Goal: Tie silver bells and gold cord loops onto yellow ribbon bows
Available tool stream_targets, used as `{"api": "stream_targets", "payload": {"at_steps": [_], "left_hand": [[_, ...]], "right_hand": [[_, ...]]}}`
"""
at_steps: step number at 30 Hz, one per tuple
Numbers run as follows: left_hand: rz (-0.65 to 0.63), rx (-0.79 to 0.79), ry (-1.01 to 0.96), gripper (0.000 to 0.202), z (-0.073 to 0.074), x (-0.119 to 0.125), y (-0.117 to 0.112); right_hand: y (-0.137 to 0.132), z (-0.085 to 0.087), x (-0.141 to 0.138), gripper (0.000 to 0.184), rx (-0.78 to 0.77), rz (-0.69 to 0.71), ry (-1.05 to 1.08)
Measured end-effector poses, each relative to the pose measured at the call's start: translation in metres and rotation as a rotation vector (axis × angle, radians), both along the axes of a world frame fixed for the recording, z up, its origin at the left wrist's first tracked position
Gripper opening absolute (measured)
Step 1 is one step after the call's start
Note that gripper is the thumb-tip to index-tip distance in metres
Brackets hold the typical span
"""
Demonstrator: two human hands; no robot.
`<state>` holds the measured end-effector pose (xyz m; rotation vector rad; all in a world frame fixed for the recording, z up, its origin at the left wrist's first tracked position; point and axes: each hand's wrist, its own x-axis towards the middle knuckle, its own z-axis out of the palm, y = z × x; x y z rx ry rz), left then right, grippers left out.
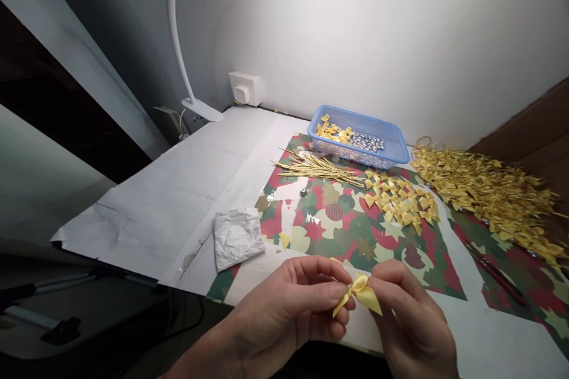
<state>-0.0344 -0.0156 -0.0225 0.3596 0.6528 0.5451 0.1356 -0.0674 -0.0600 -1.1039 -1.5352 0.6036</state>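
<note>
A yellow satin ribbon bow is held between my two hands above the table's front edge. My left hand pinches its left side between thumb and fingers. On the right, my right hand has its fingertips closed on the bow's other loop. The bow's two tails hang downward, and part of the bow is hidden by my fingers. Farther back on the camouflage-patterned sheet lie several yellow bows, a bundle of gold twist ties and a small silver bell.
A blue basket holds bows and silver bells near the wall. At right lies a large pile of bows on gold ties, with dark-handled scissors before it. A crumpled white tissue lies left; behind stands a white lamp.
</note>
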Motion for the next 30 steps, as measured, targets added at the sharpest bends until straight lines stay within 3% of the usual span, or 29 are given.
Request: {"api": "stream_targets", "payload": {"at_steps": [7, 22, 30], "left_hand": [[-0.014, 0.031, -0.019, 0.008, 0.0005, -0.0016, -0.0013], [-0.014, 0.049, 0.019, 0.009, -0.0006, -0.0008, -0.0005], [-0.028, 0.036, 0.015, 0.008, 0.0007, -0.0005, -0.0001]], "right_hand": [[-0.0012, -0.0056, 0.0023, 0.034, -0.056, 0.072, 0.067], [-0.0032, -0.0016, 0.0077, 0.035, -0.005, 0.044, -0.065], [-0.0027, -0.0010, 0.0049, 0.034, -0.047, 0.053, -0.013]]}}
